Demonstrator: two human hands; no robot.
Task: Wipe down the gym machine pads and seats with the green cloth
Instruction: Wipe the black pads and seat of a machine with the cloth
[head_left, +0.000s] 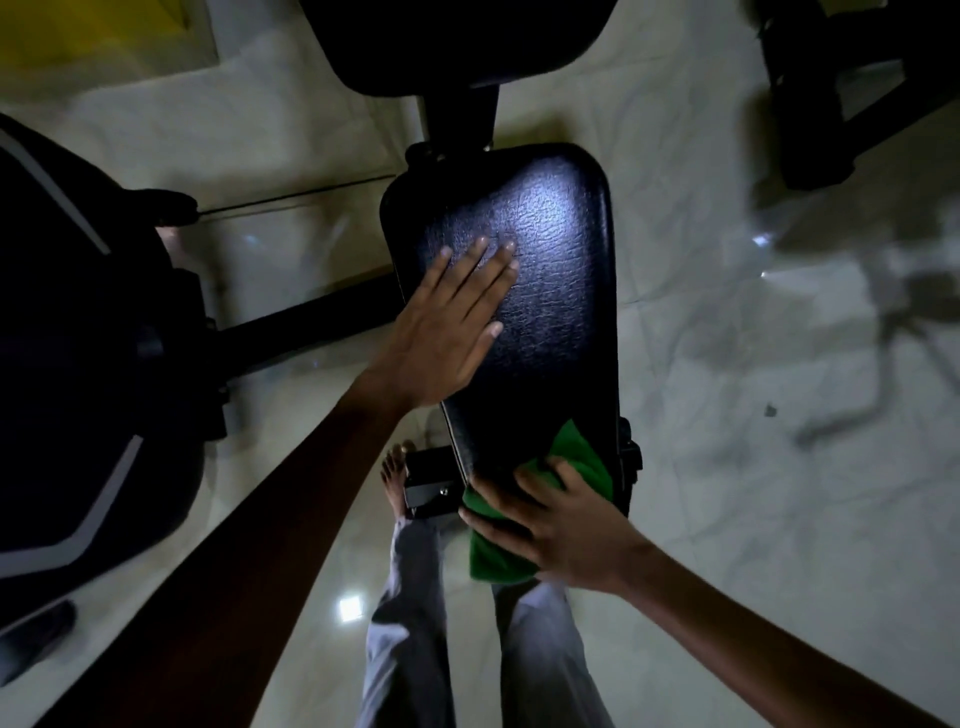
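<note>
Right hand (563, 525): fingers spread and slightly bent, pressing down on a folded green cloth (524, 519) at the near end of the long black textured vinyl pad (540, 291). The cloth sits half on the pad's near edge and half draped over it, its lower fold hanging free below the palm.

Left hand (452, 327): flat, fingers straight and together, palm down on the left-middle part of the same pad, holding nothing (looks like bracing).

Handling judgement: the cloth appears soft, light and limp, so it should bunch or slip unless kept under a flat palm; best held with spread fingers on top, thumb tucked at the near fold. The pad looks firm under a grained, glossy skin (a bright patch of reflection on its far half), probably slick when damp.

Outward: a second dark pad (457, 47) lies beyond, joined by a black post. Black machine housing with grey stripe (78, 364) at left. Pale glossy tile floor (753, 364) all round. Grey trouser legs and a bare foot (395, 473) show below the pad.

Far half of the pad probably not yet wiped; cannot tell for sure.
</note>
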